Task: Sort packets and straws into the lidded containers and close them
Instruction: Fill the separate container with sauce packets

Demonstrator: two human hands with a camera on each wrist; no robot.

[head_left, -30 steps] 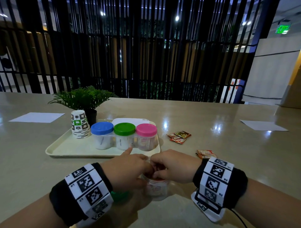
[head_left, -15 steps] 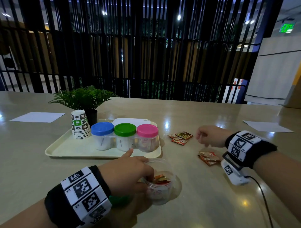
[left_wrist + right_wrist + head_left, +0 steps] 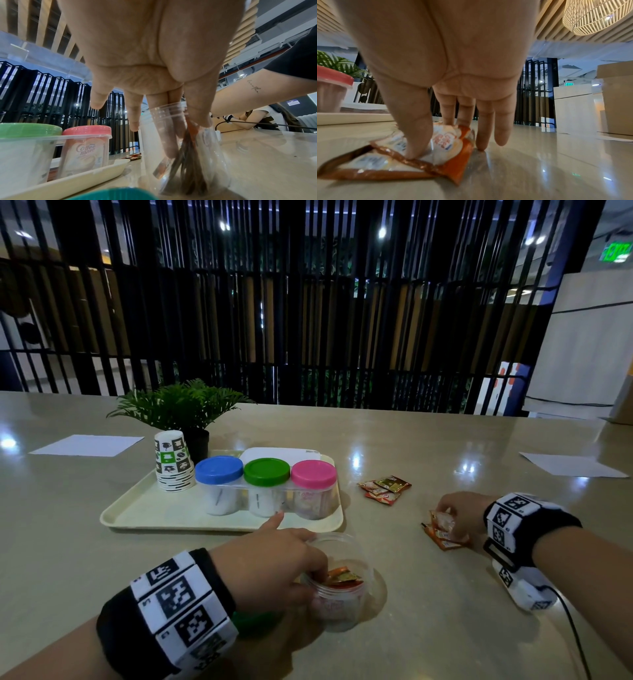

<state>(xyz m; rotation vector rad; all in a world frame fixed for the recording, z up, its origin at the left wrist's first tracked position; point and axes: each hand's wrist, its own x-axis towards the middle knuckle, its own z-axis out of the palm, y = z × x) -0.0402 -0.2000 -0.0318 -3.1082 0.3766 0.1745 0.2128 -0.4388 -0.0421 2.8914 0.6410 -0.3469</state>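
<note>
A person leans over a polished counter, both wrists banded with black-and-white coded cuffs. The left hand reaches down over an open clear jar standing on the counter just in front of a cream tray; the thumb and two fingers dip inside the jar's mouth and pinch the upright packets in the jar, while the index finger points forward and the little finger spreads outside the rim, as the left wrist view shows. A green lid lies on the counter beneath that wrist. The right arm stretches out to the side, and the right hand comes down palm-first on a small pile of orange-and-white packets lying flat on the counter; the thumb presses on the top packet and two fingers curl behind its raised far edge, pinching it, with the other fingertips close to the counter beside it. A few more loose packets lie farther off, between the tray and the right hand. On the tray stand three closed jars in a row, capped with a blue lid, a second green lid and a pink lid, beside a stack of paper cups. A potted plant sits behind the tray.
</note>
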